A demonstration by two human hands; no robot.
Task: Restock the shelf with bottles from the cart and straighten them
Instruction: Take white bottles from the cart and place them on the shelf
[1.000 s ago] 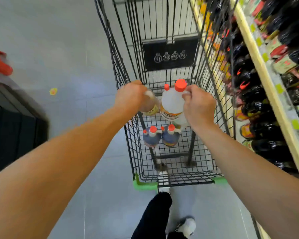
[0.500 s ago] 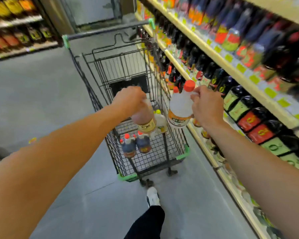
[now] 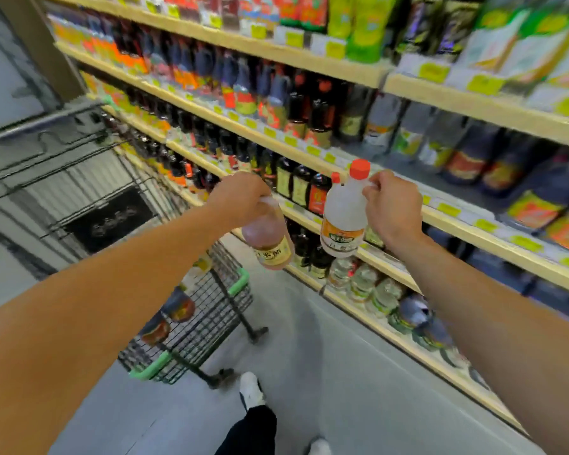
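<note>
My left hand [image 3: 239, 195] grips the neck of a pinkish bottle [image 3: 270, 238] with a yellow label, hanging it over the aisle in front of the shelf. My right hand [image 3: 391, 208] holds a clear white bottle [image 3: 342, 221] with an orange cap and orange-green label by its handle, upright, just before the shelf edge [image 3: 467, 231]. The wire cart [image 3: 197, 323] with green corner bumpers stands to the left and below. Two more bottles [image 3: 168, 316] lie in it, blurred.
Wooden shelves run along the right, packed with dark sauce bottles [image 3: 296, 182] and yellow price tags. Clear bottles [image 3: 362, 284] stand on the lowest shelf. My white shoe [image 3: 250, 389] and dark trouser leg are on the grey floor beside the cart.
Both hands have lifted the two bottles out of the cart and carried them right, toward the shelf. The view has swung from the cart up to the shelves.
</note>
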